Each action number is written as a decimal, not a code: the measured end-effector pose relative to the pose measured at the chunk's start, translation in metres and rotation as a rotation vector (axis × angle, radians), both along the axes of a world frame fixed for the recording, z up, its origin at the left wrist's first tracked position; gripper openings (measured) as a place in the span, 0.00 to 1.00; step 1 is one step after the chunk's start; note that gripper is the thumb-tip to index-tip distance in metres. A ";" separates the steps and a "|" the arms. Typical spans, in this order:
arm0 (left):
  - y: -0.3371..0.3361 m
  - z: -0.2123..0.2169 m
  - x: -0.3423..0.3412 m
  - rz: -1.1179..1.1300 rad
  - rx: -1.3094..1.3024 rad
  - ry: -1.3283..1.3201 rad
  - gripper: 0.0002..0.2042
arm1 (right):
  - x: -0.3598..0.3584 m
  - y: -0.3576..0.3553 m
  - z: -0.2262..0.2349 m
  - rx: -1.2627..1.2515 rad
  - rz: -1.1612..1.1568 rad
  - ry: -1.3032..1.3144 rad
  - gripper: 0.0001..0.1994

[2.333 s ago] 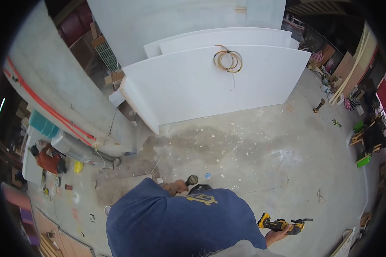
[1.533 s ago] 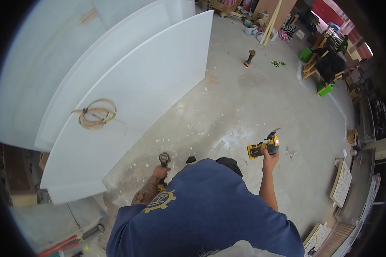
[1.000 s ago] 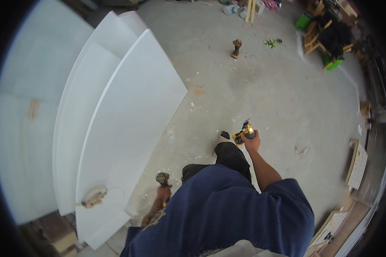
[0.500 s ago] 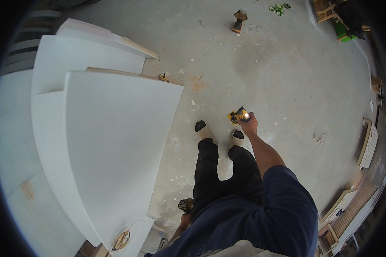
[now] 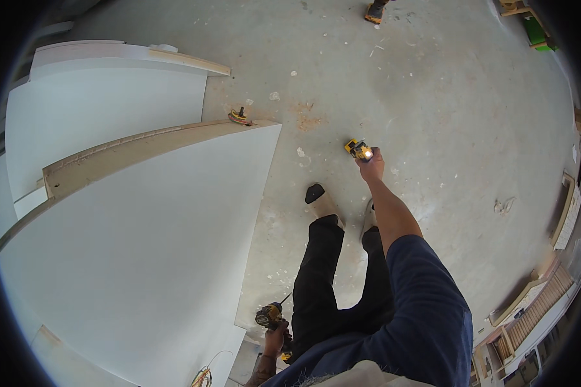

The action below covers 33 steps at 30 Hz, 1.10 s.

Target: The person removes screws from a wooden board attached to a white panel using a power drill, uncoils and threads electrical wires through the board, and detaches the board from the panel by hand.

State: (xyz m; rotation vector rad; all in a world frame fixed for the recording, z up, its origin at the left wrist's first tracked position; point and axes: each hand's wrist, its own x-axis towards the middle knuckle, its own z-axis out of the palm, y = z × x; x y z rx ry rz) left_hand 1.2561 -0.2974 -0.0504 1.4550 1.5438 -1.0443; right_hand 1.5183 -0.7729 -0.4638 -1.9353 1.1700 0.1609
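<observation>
My right hand [image 5: 372, 169] reaches out ahead of my feet, its fingers wrapped round the grip of a yellow and black cordless drill [image 5: 356, 149] with a small lamp lit. That drill is held above the bare floor, apart from the panels. Low beside my left thigh, my left hand [image 5: 276, 338] grips another yellow and black cordless drill [image 5: 269, 315], which has a long thin bit pointing forward and right. This second drill is close to the edge of a large white panel [image 5: 155, 219] on my left; I cannot tell whether they touch.
Beyond the large panel stands another white panel [image 5: 122, 84]. Coloured wires [image 5: 240, 117] lie at the near panel's far corner, and a wire coil [image 5: 202, 377] rests at its lower end. Wood shavings [image 5: 308, 117] and an orange-black tool [image 5: 374, 13] are on the concrete floor.
The view has shifted, showing more of the near panel's top edge. My right hand and its drill are farther from my feet. The left drill has come more into view, its bit now visible.
</observation>
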 end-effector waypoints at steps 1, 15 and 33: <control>0.005 -0.004 0.016 0.009 -0.018 0.001 0.11 | 0.006 0.005 -0.006 -0.005 -0.013 0.005 0.30; -0.017 0.001 0.024 -0.014 -0.036 -0.075 0.09 | -0.017 -0.005 0.005 0.046 0.223 0.206 0.37; -0.081 0.120 -0.172 0.361 0.172 -0.517 0.14 | -0.044 0.023 0.304 0.131 1.144 0.082 0.28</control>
